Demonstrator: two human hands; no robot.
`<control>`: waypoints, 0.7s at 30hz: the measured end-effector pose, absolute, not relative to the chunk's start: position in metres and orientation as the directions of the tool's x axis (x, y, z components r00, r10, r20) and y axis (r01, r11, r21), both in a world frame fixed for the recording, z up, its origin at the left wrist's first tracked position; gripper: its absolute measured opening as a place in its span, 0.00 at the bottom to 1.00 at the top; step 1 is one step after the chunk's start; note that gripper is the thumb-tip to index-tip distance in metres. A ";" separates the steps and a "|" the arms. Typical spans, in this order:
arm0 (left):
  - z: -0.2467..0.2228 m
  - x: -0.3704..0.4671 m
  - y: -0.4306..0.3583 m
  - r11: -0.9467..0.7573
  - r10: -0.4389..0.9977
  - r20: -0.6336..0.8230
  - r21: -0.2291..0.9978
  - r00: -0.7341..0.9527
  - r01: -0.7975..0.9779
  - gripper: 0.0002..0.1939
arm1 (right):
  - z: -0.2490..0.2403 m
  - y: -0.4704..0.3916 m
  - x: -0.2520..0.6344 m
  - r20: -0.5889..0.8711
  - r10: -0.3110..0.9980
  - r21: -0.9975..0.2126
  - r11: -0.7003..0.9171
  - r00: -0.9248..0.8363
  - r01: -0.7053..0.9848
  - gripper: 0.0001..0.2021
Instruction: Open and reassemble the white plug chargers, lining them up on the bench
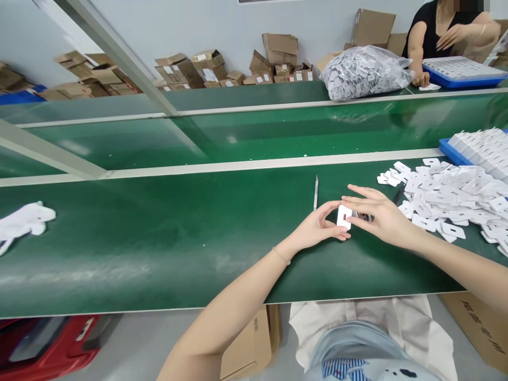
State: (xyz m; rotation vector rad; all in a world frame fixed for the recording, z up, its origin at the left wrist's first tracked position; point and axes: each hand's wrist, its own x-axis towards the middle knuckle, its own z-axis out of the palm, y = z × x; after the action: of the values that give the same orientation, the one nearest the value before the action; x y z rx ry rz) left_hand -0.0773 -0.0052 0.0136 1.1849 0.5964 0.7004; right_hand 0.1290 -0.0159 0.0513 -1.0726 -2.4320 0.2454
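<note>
A small white slotted plastic plate [342, 223] is held up above the green table. My left hand [317, 228] pinches it from the left, thumb below and index finger at its top. From the right, my right hand [383, 218] also grips it, its thumb over the plate's right edge and its fingertips by the top; the other fingers stretch out. A small dark thing [364, 216] shows between the right thumb and fingers, too hidden to name. Just beyond my left hand lies a thin pen-like tool [316, 191] on the table.
A loose pile of white plates [436, 193] lies at right, before a blue tray [452, 152] of white parts. A white animal-shaped item [26, 222] lies far left. Across the divider are a bag of parts [365, 74] and a co-worker [448, 37] beside another tray [460, 82].
</note>
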 end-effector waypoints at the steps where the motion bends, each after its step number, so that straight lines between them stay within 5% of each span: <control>1: 0.014 -0.077 -0.005 0.224 0.762 -0.060 0.959 0.645 -0.175 0.31 | 0.053 -0.016 0.129 0.349 0.725 -0.314 0.687 -0.594 0.655 0.17; 9: 0.012 -0.073 -0.006 0.243 0.790 -0.075 0.950 0.608 -0.198 0.30 | 0.072 0.007 0.109 0.167 0.750 -0.283 0.659 -0.640 0.697 0.14; 15: 0.016 -0.073 -0.007 0.225 0.791 -0.086 0.962 0.606 -0.157 0.27 | 0.079 0.039 0.114 0.320 0.811 -0.202 0.564 -0.490 0.801 0.12; 18: 0.018 -0.074 -0.007 0.233 0.785 -0.095 0.961 0.612 -0.150 0.27 | 0.092 0.045 0.127 0.196 0.776 -0.308 0.629 -0.599 0.714 0.19; 21: 0.018 -0.072 -0.007 0.249 0.793 -0.106 0.955 0.600 -0.160 0.28 | 0.107 0.050 0.129 -0.047 0.600 -0.388 0.726 -0.799 0.568 0.17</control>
State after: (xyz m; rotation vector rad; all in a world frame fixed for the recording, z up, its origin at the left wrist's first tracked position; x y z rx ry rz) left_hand -0.0721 -0.0069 0.0177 1.1420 0.6716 0.7200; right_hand 0.1292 0.0503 0.1075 -0.9630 -2.8422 0.5970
